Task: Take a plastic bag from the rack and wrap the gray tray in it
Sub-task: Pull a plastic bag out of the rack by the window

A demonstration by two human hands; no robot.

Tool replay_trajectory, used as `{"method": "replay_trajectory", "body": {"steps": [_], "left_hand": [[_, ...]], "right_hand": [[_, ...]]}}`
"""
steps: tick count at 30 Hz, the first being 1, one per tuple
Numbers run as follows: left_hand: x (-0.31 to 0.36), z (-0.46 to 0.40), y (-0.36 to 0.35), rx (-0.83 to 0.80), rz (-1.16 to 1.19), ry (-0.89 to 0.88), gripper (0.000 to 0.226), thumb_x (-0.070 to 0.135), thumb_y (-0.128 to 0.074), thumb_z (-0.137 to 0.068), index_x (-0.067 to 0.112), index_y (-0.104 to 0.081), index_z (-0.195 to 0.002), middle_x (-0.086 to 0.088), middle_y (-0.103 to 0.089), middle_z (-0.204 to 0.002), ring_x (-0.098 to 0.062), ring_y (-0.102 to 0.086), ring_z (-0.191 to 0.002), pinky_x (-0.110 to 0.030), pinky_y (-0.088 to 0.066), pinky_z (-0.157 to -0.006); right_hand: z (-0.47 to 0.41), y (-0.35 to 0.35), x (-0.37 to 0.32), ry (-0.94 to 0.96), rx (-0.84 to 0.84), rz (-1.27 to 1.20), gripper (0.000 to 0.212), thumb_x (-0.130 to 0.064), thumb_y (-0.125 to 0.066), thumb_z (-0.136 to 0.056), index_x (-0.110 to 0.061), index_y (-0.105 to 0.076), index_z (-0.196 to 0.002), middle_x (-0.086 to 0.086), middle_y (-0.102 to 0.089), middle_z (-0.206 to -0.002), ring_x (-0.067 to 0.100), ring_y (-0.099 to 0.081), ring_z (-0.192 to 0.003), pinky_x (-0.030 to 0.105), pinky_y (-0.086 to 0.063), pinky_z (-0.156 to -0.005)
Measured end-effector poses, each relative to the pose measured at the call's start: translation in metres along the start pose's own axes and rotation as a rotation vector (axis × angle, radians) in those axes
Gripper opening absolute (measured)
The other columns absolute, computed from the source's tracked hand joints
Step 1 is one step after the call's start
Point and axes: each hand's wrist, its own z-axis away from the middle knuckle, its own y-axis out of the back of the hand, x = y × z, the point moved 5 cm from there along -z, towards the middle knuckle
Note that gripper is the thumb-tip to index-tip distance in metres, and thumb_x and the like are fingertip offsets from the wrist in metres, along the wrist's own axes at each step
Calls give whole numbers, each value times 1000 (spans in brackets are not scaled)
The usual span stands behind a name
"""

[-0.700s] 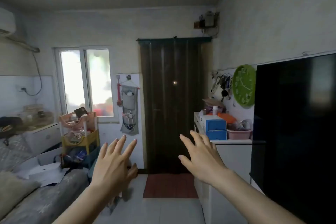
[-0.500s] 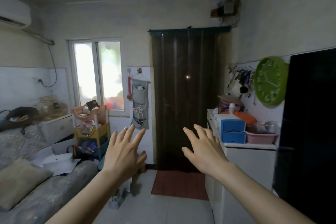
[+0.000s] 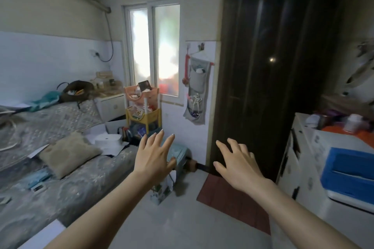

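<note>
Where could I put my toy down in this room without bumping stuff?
The pale floor between the bed and the red mat is bare. The bed's near edge also has open cover. It is crowded by the tiered rack, around the pillow and papers, and on the white counter at right. Both hands, left and right, are empty.

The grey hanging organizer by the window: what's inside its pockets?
The hanging organizer has something white in its top pocket and pale and dark bits in the lower ones. The picture is too blurred to name them, and the fabric hides whatever sits deeper.

Rack base behind left hand; contents blurred.
</note>
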Motion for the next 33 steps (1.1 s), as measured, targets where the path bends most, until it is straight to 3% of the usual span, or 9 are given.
{"method": "replay_trajectory", "body": {"steps": [16, 20, 28, 33], "left_hand": [[-66, -322, -149, -15, 2, 64, 72, 57, -40, -86, 32, -10, -146, -6, -18, -157, -27, -15, -143, -45, -4, -117], [-112, -382, -178, 23, -54, 132, 70, 56, -41, -84, 31, -16, -145, -5, -27, -153, -27, -24, -139, -45, -11, -116], [-204, -511, -239, 15, -82, 335, 70, 55, -43, -85, 29, -16, -144, -8, -25, -153, -28, -26, -138, -44, -17, -113], [-265, -545, -289, -89, -99, 452, 70, 54, -42, -85, 31, -14, -145, -10, -23, -154, -30, -26, -138, -45, -17, -114]], "right_hand": [[-383, -79, 33, 168, -7, -97, 66, -45, -42, -92, -25, -10, -146, 9, -15, -154, 32, -21, -137, 46, -26, -109], [-486, -113, 20, 228, -15, -144, 67, -45, -44, -92, -23, -12, -146, 9, -14, -154, 32, -18, -138, 47, -25, -110], [-691, -159, -14, 423, -5, -198, 65, -47, -48, -89, -22, -20, -142, 10, -25, -147, 35, -30, -129, 48, -33, -101], [-789, -193, -53, 486, -33, -232, 65, -47, -51, -87, -23, -21, -141, 10, -27, -147, 36, -32, -128, 50, -35, -98]]}}
